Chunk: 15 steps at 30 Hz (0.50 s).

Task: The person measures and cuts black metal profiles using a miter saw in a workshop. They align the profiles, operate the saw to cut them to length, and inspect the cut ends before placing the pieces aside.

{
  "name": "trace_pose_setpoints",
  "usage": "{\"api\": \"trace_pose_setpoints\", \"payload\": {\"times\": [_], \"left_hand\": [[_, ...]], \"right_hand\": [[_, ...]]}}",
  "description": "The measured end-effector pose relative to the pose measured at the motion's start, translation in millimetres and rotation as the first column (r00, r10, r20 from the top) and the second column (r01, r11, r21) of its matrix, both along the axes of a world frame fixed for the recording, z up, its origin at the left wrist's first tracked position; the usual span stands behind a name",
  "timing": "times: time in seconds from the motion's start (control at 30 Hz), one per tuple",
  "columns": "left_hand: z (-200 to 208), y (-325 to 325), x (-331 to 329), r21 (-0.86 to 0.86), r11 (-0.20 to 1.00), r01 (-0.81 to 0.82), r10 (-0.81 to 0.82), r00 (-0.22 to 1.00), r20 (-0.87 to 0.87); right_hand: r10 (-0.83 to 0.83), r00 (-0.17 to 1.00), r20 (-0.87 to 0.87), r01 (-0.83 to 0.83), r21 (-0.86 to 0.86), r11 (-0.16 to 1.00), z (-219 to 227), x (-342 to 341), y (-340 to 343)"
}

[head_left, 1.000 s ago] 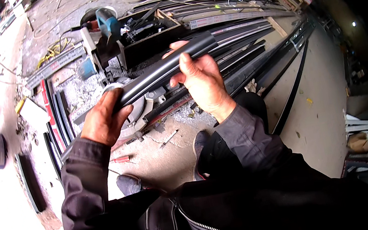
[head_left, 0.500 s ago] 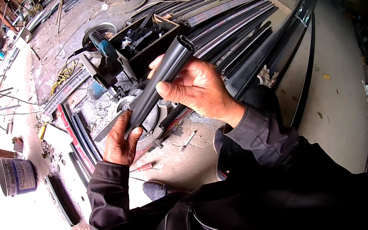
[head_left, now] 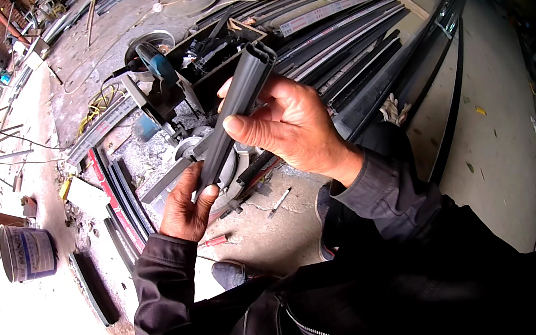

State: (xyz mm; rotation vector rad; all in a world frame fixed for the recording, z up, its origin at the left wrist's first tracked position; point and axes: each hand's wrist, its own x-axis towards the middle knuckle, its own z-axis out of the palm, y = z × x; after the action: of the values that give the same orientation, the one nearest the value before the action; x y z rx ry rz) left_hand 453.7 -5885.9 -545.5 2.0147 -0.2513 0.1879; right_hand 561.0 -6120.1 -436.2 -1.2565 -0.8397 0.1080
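Note:
A short length of dark grey hollow profile (head_left: 235, 105) is held up in front of me, slanting from lower left to upper right, its cut end facing away at the top. My left hand (head_left: 187, 207) pinches its lower end between thumb and fingers. Higher up, my right hand (head_left: 296, 123) grips it, thumb on the near side and fingers behind. Beneath the piece stands a mitre saw with a blue motor housing (head_left: 154, 64), partly covered by the profile and my hands.
Behind the saw is a wooden box (head_left: 247, 31) of dark offcuts. Long dark profiles (head_left: 363, 54) lie across the floor to the right. A white glove (head_left: 393, 109) rests beside my knee. A bucket (head_left: 27, 251) stands at left; a red-handled screwdriver (head_left: 215, 241) and a marker (head_left: 280, 201) lie near my feet.
The profile has tilted steeper, its lower end shifting right with my left hand. My right hand keeps its grip with little movement. The view has shifted slightly.

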Motion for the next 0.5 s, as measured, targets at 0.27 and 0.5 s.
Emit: {"api": "trace_pose_setpoints", "payload": {"times": [0.27,0.5], "left_hand": [[17,-15,-1,-0.124,0.989,0.08,-0.089,0.993,-0.074],[25,-22,-4,-0.197,0.972,0.127,-0.149,0.984,-0.1]], "right_hand": [[0.007,0.999,0.038,-0.005,-0.041,0.999,16,-1,5],[0.022,0.997,0.07,-0.016,-0.08,0.997,27,-5,7]]}}
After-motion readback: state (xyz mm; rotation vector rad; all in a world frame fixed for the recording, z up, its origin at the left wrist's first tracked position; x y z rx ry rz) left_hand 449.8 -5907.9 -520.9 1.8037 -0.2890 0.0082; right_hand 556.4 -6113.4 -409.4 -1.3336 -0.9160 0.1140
